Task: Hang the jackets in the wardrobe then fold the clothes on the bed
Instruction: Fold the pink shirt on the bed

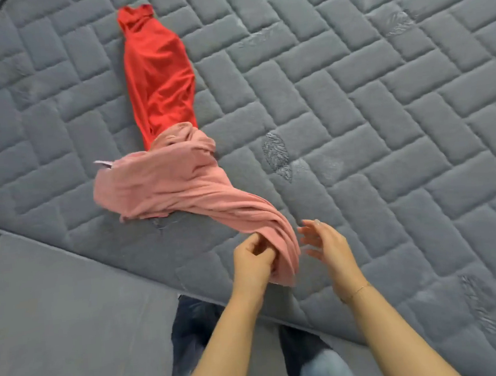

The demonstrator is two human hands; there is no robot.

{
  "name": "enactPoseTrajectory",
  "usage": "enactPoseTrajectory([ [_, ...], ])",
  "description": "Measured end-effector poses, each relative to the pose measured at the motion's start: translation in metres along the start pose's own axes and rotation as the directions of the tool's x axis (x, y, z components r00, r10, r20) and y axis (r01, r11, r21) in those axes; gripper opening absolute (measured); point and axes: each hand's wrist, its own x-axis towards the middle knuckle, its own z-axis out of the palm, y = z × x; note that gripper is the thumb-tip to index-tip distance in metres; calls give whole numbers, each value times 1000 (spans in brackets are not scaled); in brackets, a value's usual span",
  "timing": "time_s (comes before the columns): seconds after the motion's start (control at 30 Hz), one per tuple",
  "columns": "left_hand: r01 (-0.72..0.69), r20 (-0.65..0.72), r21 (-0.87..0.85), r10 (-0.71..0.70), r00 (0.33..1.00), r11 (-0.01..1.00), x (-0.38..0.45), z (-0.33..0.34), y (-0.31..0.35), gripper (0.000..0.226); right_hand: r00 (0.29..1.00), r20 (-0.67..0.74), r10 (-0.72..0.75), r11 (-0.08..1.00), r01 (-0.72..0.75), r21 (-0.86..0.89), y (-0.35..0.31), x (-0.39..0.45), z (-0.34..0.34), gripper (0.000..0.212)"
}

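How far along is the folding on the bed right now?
Nothing looks folded yet. In hand: the left hand grips the twisted end of the pink garment, with the right hand open beside it. Left: the red garment lies crumpled on the mattress. No jackets or wardrobe in view.
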Motion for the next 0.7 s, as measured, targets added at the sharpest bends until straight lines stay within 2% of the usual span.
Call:
enactPoseTrajectory([
  [0.1, 72, 266, 43, -81, 961, 997, -16, 33, -16, 31, 998, -59, 16, 999, -18, -28, 1, -1, -51, 27],
  [0.17, 107, 301, 121, -139, 943, 987, -17, 33, -28, 32, 998, -61, 8, 995, -15, -100, 6, -1, -64, 24],
  [0.23, 83, 159, 211, -118, 980, 974, -9, 17, -37, 32, 995, -76, -67, 980, 51, -193, 14, 1, -66, 24],
  [0.3, -11, -56, 349, 33, 998, 937, 4, -9, -38, 31, 969, -79, -233, 905, 187, -381, 21, 5, -60, 27],
  [0.33, -63, -144, 428, 136, 980, 901, 12, -23, -37, 33, 947, -47, -316, 835, 255, -487, 24, 7, -54, 29],
  [0.4, -118, -254, 622, 342, 905, 774, 27, -53, -34, 44, 897, 70, -436, 690, 383, -613, 29, 11, -38, 34],
  [0.47, -67, -272, 777, 430, 861, 625, 45, -77, -32, 61, 854, 203, -478, 591, 484, -646, 34, 15, -18, 40],
  [0.5, -24, -250, 820, 396, 883, 571, 55, -87, -32, 70, 844, 258, -470, 560, 512, -651, 37, 18, -7, 43],
  [0.6, 51, -126, 922, 173, 977, 385, 81, -104, -44, 82, 844, 360, -397, 468, 524, -712, 47, 32, 23, 55],
  [0.67, 18, -59, 962, 143, 988, 272, 93, -108, -56, 79, 879, 367, -306, 351, 462, -815, 53, 44, 33, 63],
  [0.7, -5, -37, 968, 163, 986, 249, 98, -110, -60, 74, 903, 349, -252, 282, 413, -866, 56, 50, 33, 66],
])
